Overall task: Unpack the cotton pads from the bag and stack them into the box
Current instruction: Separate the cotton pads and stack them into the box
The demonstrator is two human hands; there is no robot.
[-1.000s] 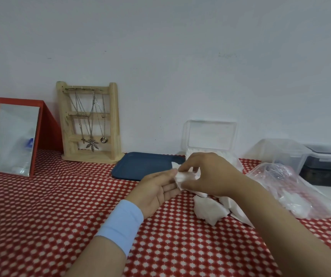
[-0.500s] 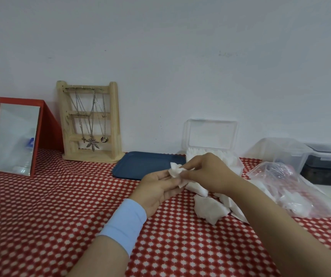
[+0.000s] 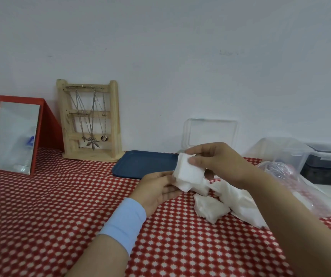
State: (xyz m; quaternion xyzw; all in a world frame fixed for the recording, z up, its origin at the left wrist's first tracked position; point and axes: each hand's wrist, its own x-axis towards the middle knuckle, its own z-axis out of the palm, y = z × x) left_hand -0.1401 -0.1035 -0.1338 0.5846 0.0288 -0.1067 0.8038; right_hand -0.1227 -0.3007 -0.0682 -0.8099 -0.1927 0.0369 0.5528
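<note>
Pinching a small stack of white pads (image 3: 188,172) between thumb and fingertips, the right hand (image 3: 218,162) holds it above the cloth (image 3: 60,216), near the middle of the scene. The left hand (image 3: 156,188) meets the stack from the left, its thumb on the stack's left edge and its fingers curled under the lower corner, so both hands grip the same pads. A pale blue wristband (image 3: 123,218) sits on the left wrist.

Just below and right of the held stack, loose pads (image 3: 210,208) lie in a crumpled heap on the red-and-white cloth, partly hidden by the right forearm. Farther right, the clear bag (image 3: 292,182) lies slumped on the cloth with more white inside. Beyond the hands, against the wall, stands the box (image 3: 210,134), clear, with its lid raised upright. The right hand covers its lower part, so I cannot tell how full it is.

A blue tray (image 3: 144,163) lies flat left of the box. Farther left stand a wooden rack (image 3: 90,120) hung with chains and, at the far left, a red-framed mirror (image 3: 15,136) leaning back. At the right edge are a clear tub (image 3: 280,152) and a dark tub (image 3: 328,156) beside it.
</note>
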